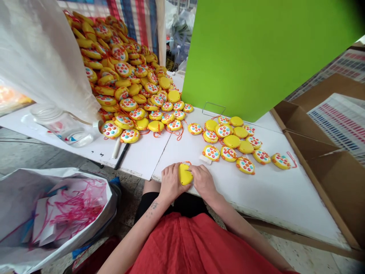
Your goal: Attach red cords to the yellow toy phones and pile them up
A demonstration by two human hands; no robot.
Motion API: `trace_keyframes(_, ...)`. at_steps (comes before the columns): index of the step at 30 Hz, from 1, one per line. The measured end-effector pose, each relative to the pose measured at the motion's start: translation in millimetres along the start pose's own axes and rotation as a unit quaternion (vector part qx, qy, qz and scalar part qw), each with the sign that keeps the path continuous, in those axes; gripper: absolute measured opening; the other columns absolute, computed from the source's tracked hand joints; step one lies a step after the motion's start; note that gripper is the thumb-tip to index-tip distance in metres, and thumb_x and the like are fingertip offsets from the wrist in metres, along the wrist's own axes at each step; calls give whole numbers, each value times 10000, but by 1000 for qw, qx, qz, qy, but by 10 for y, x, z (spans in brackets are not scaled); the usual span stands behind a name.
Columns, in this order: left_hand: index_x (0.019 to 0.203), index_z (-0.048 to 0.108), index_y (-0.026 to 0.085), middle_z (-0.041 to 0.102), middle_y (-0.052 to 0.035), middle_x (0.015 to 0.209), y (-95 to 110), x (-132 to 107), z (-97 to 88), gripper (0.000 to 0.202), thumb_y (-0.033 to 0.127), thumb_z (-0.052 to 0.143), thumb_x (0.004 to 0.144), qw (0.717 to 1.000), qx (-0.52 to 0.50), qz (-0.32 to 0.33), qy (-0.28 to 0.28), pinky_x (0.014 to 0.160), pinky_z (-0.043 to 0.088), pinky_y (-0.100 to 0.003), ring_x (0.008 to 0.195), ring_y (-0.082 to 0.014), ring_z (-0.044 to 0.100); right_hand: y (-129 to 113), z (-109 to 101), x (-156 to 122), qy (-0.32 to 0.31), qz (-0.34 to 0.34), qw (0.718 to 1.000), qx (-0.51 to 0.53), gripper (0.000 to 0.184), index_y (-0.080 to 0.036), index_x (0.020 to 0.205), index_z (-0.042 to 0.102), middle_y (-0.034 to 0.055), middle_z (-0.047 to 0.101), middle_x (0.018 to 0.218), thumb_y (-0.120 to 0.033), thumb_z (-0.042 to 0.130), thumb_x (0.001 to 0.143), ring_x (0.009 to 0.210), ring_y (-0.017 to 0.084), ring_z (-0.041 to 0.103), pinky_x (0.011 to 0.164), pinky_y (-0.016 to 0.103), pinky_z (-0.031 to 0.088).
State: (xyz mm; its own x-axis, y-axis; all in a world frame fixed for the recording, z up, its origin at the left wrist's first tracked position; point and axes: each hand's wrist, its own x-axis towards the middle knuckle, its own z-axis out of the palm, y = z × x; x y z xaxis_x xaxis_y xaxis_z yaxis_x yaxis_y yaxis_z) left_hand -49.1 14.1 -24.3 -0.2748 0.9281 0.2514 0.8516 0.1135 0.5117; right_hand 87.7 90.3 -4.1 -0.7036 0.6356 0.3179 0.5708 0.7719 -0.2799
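Red cloth (199, 247) over lap, closest to lens. Left hand (170, 182) and right hand (203, 180) both gripping one yellow toy (184, 174), plain back up, at near edge of table (270, 198). Loose group of toys (232, 141) just beyond, mid-table. Big heap (128, 68) toward far left corner. Black pen (122, 156) by near edge, left. White bag (17, 198) of pink strings on floor, left.

White tabletop (270, 198) is set over grey floor (25, 152); striped cloth (137, 19) is hung at rear, green board (256, 49) propped centre-R, cardboard boxes (336, 179) at R.
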Motion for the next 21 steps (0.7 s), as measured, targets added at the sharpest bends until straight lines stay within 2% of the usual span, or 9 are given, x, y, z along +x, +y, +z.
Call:
trace_keyframes(12, 1291, 414, 144, 541, -156, 1202, -20, -8, 22, 753, 471, 666, 661, 1000, 4, 6, -1, 937, 386, -456, 1099, -325, 500, 29, -9, 14, -18, -2, 1000, 21, 257, -189, 989, 601, 62, 682, 904, -40, 430, 868, 837, 233, 542, 770, 356, 452)
trace_keyframes(16, 1287, 417, 151, 542, -153, 1207, -19, -9, 19, 716, 443, 655, 678, 1000, 9, 11, 4, 937, 387, -459, 1092, -321, 503, 30, 5, 14, 5, 15, 1000, 22, 257, -192, 979, 599, 59, 683, 914, -32, 435, 863, 833, 234, 540, 771, 352, 452)
trace_keyframes(21, 1283, 419, 145, 548, -154, 1193, -18, -8, 17, 714, 444, 653, 678, 1000, 9, 12, 2, 926, 392, -455, 1083, -321, 506, 29, 7, 8, -6, 1, 1000, 29, 239, -179, 970, 600, 63, 683, 912, -34, 439, 869, 836, 232, 544, 772, 349, 454)
